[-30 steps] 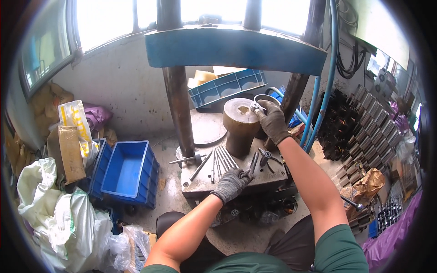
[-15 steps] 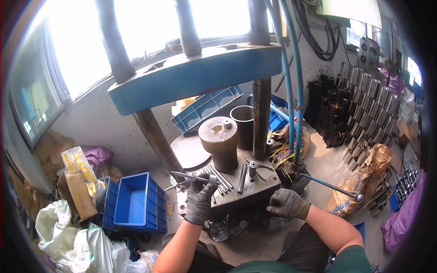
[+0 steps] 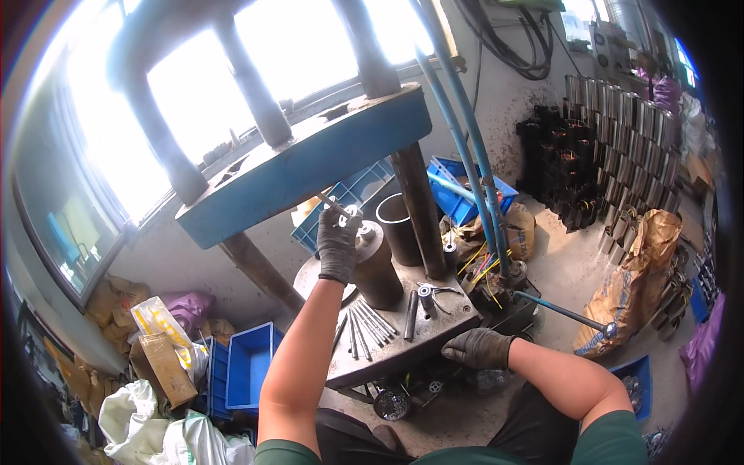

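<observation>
My gloved left hand (image 3: 338, 242) is raised over the brown metal cylinder (image 3: 377, 267) on the press table (image 3: 403, 349) and holds a thin metal rod (image 3: 335, 205) above the cylinder's top. My gloved right hand (image 3: 478, 347) rests on the front right edge of the table, fingers curled, with nothing visible in it. Several loose metal rods (image 3: 364, 325) lie on the table in front of the cylinder. Pliers (image 3: 434, 293) lie to their right.
The blue press head (image 3: 310, 163) hangs over the table on steel columns (image 3: 418, 209). An open metal sleeve (image 3: 399, 225) stands behind the cylinder. Blue bins (image 3: 248, 364) and sacks (image 3: 147, 426) sit left, blue hoses (image 3: 473, 178) and a brown bag (image 3: 635, 287) right.
My left hand rose from the loose rods on the table up to the cylinder's top with a rod. My right hand dropped from the cylinder to the table's front edge. The view tilted.
</observation>
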{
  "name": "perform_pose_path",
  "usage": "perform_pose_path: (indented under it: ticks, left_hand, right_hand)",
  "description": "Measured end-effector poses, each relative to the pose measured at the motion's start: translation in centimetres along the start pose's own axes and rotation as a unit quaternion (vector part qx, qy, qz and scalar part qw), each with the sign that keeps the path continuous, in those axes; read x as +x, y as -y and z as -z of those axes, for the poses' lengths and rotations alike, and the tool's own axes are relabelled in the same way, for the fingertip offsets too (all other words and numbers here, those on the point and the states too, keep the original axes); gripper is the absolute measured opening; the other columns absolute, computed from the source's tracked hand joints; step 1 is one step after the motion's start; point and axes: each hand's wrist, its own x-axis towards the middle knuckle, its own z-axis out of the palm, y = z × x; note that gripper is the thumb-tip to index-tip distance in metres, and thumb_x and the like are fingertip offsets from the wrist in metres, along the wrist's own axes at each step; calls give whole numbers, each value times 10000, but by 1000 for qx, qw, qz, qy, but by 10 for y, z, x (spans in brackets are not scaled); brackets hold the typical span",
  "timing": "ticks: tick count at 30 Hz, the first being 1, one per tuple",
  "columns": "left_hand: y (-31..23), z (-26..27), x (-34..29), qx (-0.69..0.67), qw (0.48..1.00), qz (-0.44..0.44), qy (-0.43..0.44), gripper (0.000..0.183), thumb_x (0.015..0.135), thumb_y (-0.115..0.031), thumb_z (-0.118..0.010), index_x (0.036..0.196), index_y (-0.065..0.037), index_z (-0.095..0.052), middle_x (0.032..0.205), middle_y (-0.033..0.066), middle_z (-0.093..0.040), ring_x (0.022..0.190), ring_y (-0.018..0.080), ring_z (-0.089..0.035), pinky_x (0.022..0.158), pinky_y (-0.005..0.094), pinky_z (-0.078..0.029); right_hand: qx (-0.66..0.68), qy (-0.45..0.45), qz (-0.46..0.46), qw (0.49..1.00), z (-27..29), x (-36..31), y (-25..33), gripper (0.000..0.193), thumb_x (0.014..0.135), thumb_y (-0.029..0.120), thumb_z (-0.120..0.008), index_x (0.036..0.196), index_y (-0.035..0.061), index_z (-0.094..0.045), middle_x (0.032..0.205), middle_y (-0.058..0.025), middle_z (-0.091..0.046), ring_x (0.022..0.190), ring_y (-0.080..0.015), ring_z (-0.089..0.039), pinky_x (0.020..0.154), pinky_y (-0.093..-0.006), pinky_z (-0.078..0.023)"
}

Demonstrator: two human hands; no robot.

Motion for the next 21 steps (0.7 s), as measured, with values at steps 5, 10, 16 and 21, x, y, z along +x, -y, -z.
perform_pose_path:
  ticks: [5, 10, 16, 21]
  left_hand:
    - [4, 2, 3, -40, 999, 32, 10, 472, 869, -27, -793, 1275, -72, -558, 1107, 46, -644, 975, 169, -635, 846, 306, -528]
    - [-2, -14, -2, -38, 997, 40, 50, 494, 891, -76, -785, 1339, -44, -581, 1025, 42, -647, 910, 138, -628, 781, 283, -527]
    - [-3, -3, -4, -11, 997, 43, 56, 515, 908, -82, -781, 1383, -80, -583, 867, 10, -649, 774, 109, -606, 691, 274, -513]
    - [-2, -1, 0, 26, 998, 49, 41, 555, 913, -65, -777, 1426, -98, -568, 848, 6, -662, 734, 87, -585, 649, 254, -487]
  right_hand:
    - [-25, 95, -23, 995, -4, -5, 11, 524, 1084, 494, -411, 1389, 135, -642, 1275, -174, -691, 1166, -368, -650, 1038, -455, -485]
    - [-81, 136, 96, 983, -19, -22, -14, 577, 1057, 583, -418, 1364, 165, -674, 1280, -142, -687, 1159, -348, -650, 1051, -428, -487]
    - [-184, 204, 27, 961, 2, -43, 37, 560, 1031, 603, -446, 1112, 158, -775, 1161, -134, -704, 985, -375, -676, 891, -493, -545]
    - [-230, 182, 42, 955, -12, -57, 18, 512, 1012, 554, -491, 1073, 124, -761, 1113, -129, -714, 998, -346, -676, 892, -480, -549]
